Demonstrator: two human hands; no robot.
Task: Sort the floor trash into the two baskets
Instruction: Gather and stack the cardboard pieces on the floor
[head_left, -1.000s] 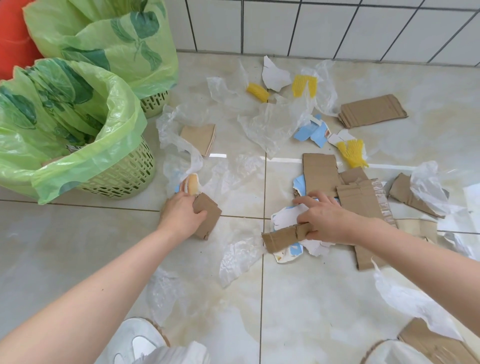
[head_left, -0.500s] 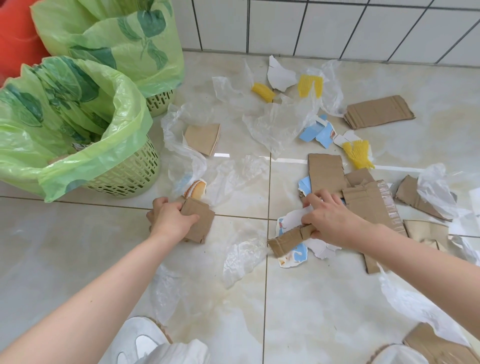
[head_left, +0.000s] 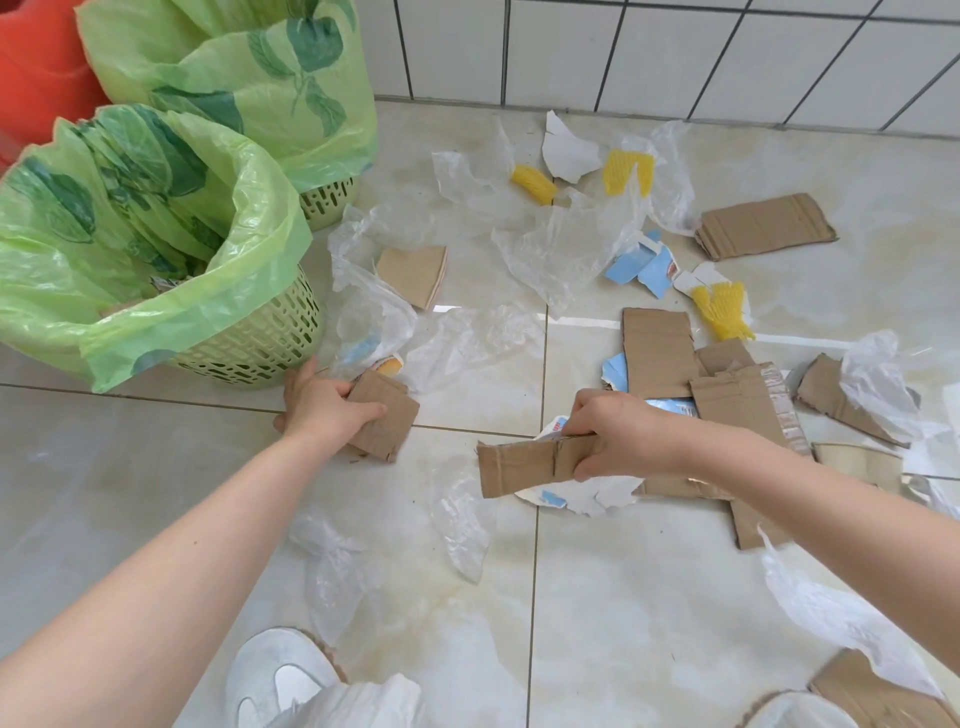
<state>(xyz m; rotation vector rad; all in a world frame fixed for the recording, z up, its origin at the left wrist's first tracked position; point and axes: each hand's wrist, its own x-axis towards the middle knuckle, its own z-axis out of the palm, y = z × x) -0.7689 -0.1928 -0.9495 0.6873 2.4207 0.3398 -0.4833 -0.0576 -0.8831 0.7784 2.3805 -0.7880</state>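
Note:
My left hand (head_left: 322, 405) grips a small folded cardboard piece (head_left: 387, 421) on the floor, just in front of the near green basket (head_left: 249, 338). My right hand (head_left: 618, 434) holds a cardboard strip (head_left: 519, 465) lifted over torn white and blue paper (head_left: 587, 496). A second green-lined basket (head_left: 330, 200) stands behind the first. More cardboard pieces (head_left: 657, 351), clear plastic wrap (head_left: 566, 244) and yellow foam netting (head_left: 722, 312) lie scattered across the tiles.
A red container (head_left: 36, 67) stands at the far left behind the baskets. A tiled wall (head_left: 675, 57) closes the back. My white shoes (head_left: 275, 675) are at the bottom edge, with plastic film (head_left: 337, 566) and cardboard (head_left: 872, 696) nearby.
My left hand has closed round the small cardboard piece and begun to lift it. My right hand has gripped the cardboard strip and raised it off the paper.

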